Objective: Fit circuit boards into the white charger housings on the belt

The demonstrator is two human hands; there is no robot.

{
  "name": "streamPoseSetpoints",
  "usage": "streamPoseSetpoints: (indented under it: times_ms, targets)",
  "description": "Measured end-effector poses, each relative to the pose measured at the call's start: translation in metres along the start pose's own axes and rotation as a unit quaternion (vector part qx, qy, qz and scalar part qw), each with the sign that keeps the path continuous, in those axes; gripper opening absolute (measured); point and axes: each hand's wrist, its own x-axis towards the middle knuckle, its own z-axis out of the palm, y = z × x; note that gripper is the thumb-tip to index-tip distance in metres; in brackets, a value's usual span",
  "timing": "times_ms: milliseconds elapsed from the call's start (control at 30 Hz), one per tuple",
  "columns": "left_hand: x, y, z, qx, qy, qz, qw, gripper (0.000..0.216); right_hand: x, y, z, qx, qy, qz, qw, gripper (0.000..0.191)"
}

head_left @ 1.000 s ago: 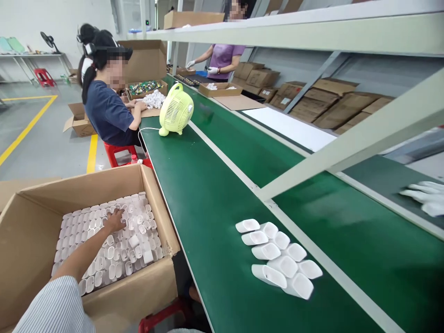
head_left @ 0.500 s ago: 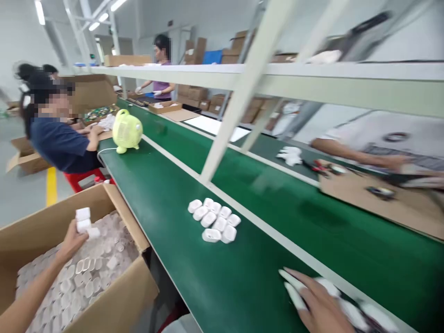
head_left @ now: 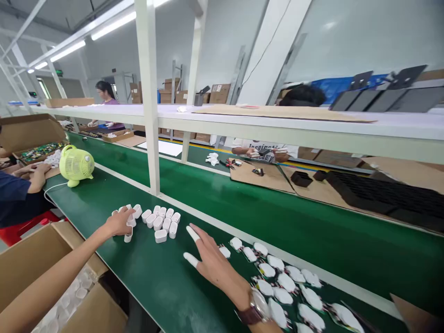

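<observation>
My left hand (head_left: 118, 224) is down on the green bench, its fingers curled over several small white plastic housings (head_left: 138, 211) that they partly hide. Just right of it stands a cluster of the same hollow white cups (head_left: 161, 236), grouped close together. My right hand (head_left: 211, 256) hovers over the bench with fingers spread and holds nothing. White finger cots cover its thumb and a fingertip, and a watch (head_left: 258, 305) is on the wrist. Beneath and beyond that wrist lie rows of white-topped circuit-board pieces (head_left: 286, 282) with wires.
A cardboard box (head_left: 100, 305) of translucent white housings stands at the bench's near left edge. A lime-green fan (head_left: 76, 165) sits at the far left. A white post (head_left: 149, 138) carries a shelf (head_left: 243, 124) across the bench. Co-workers sit opposite and at left.
My left hand has moved from the box to the bench with white housings. My right hand has come away from the board pieces toward the cluster. The view has swung right.
</observation>
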Motion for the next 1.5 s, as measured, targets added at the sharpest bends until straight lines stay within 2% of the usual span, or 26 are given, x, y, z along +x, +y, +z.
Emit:
streamPoseSetpoints:
  times_ms: [167,300,367,433,500,600,667,733,800,900,1000,1100,1167,1233,1300,1333,1433,1500]
  targets:
    - [0.031,0.030,-0.002,-0.001,-0.006,0.030,1.000,0.085,-0.057,0.045,-0.030,-0.064,0.079,0.038,0.994,0.047]
    - [0.019,0.039,-0.017,-0.013,0.007,0.078,0.997,0.074,-0.087,0.070,-0.041,-0.092,0.084,0.061,0.990,0.041]
    - [0.005,0.038,-0.023,-0.016,0.062,0.108,0.992,0.064,-0.095,0.072,-0.046,-0.104,0.078,0.073,0.989,0.037]
    - [-0.010,0.039,-0.022,-0.038,0.135,0.167,0.976,0.054,-0.093,0.068,-0.048,-0.128,0.059,0.089,0.986,0.029]
    - [-0.021,0.045,-0.011,-0.062,0.171,0.235,0.955,0.048,-0.083,0.063,-0.047,-0.165,0.022,0.117,0.979,0.018]
    - [-0.031,0.065,0.019,-0.040,0.162,0.290,0.942,0.042,-0.061,0.055,-0.037,-0.199,-0.023,0.151,0.968,0.013]
    - [-0.036,0.081,0.038,-0.027,0.160,0.318,0.934,0.036,-0.055,0.051,-0.028,-0.197,-0.037,0.141,0.970,0.007]
    - [-0.041,0.097,0.052,-0.058,0.146,0.360,0.920,0.029,-0.058,0.047,-0.020,-0.184,-0.052,0.115,0.975,0.006]
    - [-0.048,0.114,0.061,-0.116,0.123,0.403,0.899,0.024,-0.069,0.041,-0.010,-0.176,-0.058,0.107,0.977,0.018]
    - [-0.051,0.144,0.072,-0.185,0.097,0.450,0.868,0.024,-0.085,0.030,0.003,-0.187,-0.033,0.136,0.972,0.037]
    - [-0.040,0.179,0.086,-0.220,0.093,0.472,0.849,0.025,-0.091,0.026,0.009,-0.185,0.004,0.143,0.972,0.046]
    - [-0.024,0.205,0.100,-0.241,0.092,0.469,0.845,0.027,-0.092,0.030,0.003,-0.156,0.009,0.125,0.980,0.043]
    - [-0.019,0.211,0.105,-0.265,0.086,0.446,0.851,0.035,-0.096,0.033,-0.004,-0.127,0.031,0.131,0.983,0.038]
    - [-0.018,0.207,0.107,-0.297,0.067,0.416,0.857,0.055,-0.103,0.033,-0.011,-0.091,0.087,0.144,0.982,0.037]
    - [-0.021,0.199,0.106,-0.318,0.022,0.391,0.863,0.080,-0.107,0.030,-0.019,-0.057,0.147,0.144,0.977,0.038]
    - [-0.023,0.196,0.105,-0.322,-0.009,0.384,0.865,0.086,-0.108,0.027,-0.022,-0.043,0.167,0.140,0.975,0.038]
    - [-0.027,0.193,0.107,-0.336,-0.093,0.365,0.863,0.081,-0.103,0.016,-0.033,0.001,0.185,0.119,0.976,0.041]
    - [-0.030,0.197,0.111,-0.343,-0.112,0.363,0.859,0.080,-0.096,0.011,-0.037,0.018,0.175,0.098,0.980,0.044]
